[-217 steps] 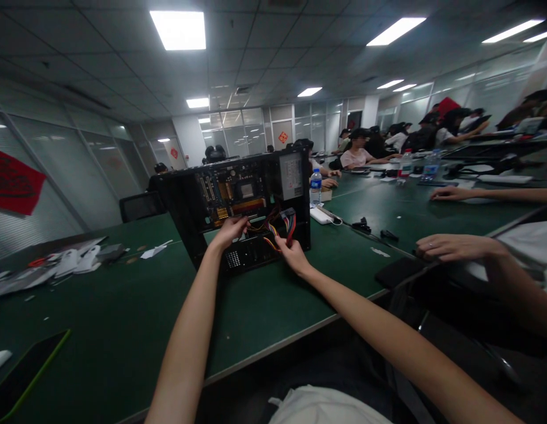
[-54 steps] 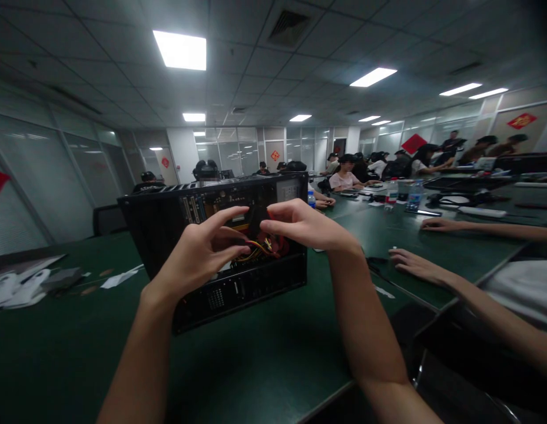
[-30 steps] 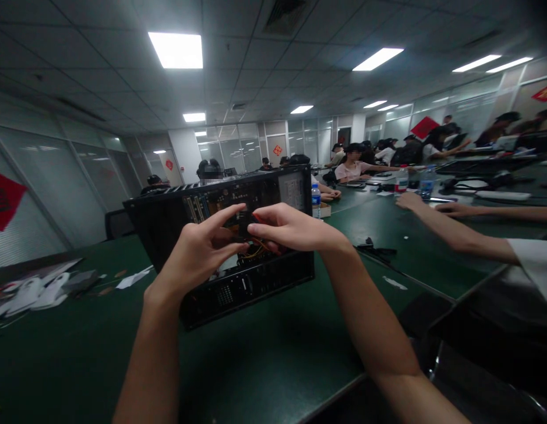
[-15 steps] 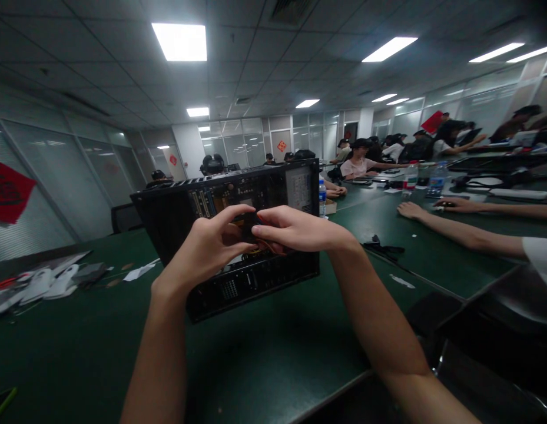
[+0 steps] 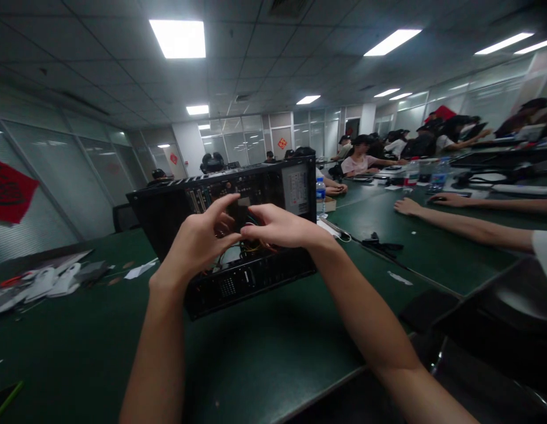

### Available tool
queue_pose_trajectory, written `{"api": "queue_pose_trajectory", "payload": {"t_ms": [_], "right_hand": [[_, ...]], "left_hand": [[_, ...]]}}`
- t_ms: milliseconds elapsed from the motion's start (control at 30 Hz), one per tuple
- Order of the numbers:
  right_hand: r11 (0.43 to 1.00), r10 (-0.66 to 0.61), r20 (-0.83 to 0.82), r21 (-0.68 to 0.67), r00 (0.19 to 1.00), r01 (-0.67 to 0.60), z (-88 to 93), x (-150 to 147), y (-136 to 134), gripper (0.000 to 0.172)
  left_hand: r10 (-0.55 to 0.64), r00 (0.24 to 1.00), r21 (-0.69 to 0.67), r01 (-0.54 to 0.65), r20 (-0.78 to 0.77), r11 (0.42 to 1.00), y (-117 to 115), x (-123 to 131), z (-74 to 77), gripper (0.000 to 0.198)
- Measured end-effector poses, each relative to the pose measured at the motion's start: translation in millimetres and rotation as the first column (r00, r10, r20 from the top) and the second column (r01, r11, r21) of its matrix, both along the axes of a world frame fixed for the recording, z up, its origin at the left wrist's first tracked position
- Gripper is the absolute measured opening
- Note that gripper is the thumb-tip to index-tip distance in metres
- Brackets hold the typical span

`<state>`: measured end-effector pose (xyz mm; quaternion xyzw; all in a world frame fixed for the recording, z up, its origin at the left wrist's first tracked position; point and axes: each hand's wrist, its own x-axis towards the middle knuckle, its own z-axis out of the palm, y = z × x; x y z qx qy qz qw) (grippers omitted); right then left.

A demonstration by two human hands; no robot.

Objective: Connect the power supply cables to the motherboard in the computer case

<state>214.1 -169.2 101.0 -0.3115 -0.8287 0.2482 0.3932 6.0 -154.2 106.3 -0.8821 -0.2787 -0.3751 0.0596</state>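
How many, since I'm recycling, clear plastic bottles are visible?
3: a blue-capped bottle right of the black metal computer case, a red-capped bottle farther right, a third bottle to its right. More may be hidden.

Both hands are bare, the left hand (image 5: 198,235) and the right hand (image 5: 282,227) alike, with long, slender fingers (image 5: 221,206) and shorter thumbs beside them, each thumb widening to a rounded base. Behind the fingers, the hands narrow into slim bare wrists. Farther back from the fingers, the left forearm (image 5: 161,347) and the right forearm (image 5: 352,294) look smooth, bare and gently broadening, the right one reaching a faintly creased elbow (image 5: 399,371).
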Motion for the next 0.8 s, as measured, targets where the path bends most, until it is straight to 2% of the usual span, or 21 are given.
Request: {"api": "queue_pose_trajectory", "payload": {"t_ms": [67, 133, 267, 367, 467, 567, 633, 733, 800], "right_hand": [[1.000, -0.003, -0.073, -0.009, 0.997, 0.003, -0.3, 1.9, 6.3, 0.016], [0.999, -0.016, -0.135, -0.049, 0.991, 0.010, -0.8, 5.2, 12.0, 0.017], [0.995, 0.001, -0.222, -0.093, 0.975, -0.022, -3.8, 13.3, 23.7, 0.026], [0.989, 0.031, -0.269, -0.133, 0.963, -0.069, -7.6, 18.5, 34.4, 0.032], [0.987, -0.016, -0.328, -0.156, 0.945, -0.038, -14.4, 17.7, 51.4, 0.035], [0.986, -0.164, -0.421, -0.106, 0.892, 0.132, -27.7, 8.3, 76.9, 0.033], [0.959, -0.282, -0.441, -0.090, 0.852, 0.270, -40.9, -0.4, 95.3, 0.031], [0.902, -0.430, -0.349, -0.127, 0.833, 0.412, -64.8, -9.0, 118.1, 0.027], [0.868, -0.495, -0.239, -0.187, 0.835, 0.461, -80.6, -8.6, 128.8, 0.026]], "left_hand": [[0.048, 0.998, 0.100, -0.053, 0.048, 0.994, 5.8, 4.9, -3.3, 0.071], [0.088, 0.993, 0.212, -0.105, 0.084, 0.972, 10.7, 10.0, -7.0, 0.068], [0.151, 0.984, 0.392, -0.175, 0.092, 0.903, 17.9, 18.4, -14.6, 0.041], [0.211, 0.974, 0.462, -0.223, 0.079, 0.858, 24.3, 21.3, -20.2, 0.024], [0.277, 0.959, 0.477, -0.269, 0.055, 0.837, 33.8, 20.2, -25.9, 0.021], [0.344, 0.938, 0.448, -0.329, 0.050, 0.832, 48.0, 17.1, -33.5, 0.025], [0.403, 0.915, 0.398, -0.381, 0.030, 0.834, 60.8, 16.0, -41.1, 0.028], [0.460, 0.884, 0.303, -0.416, -0.087, 0.858, 84.9, 17.6, -55.2, 0.030], [0.446, 0.863, 0.240, -0.393, -0.235, 0.888, 102.7, 20.0, -63.5, 0.032]]}}
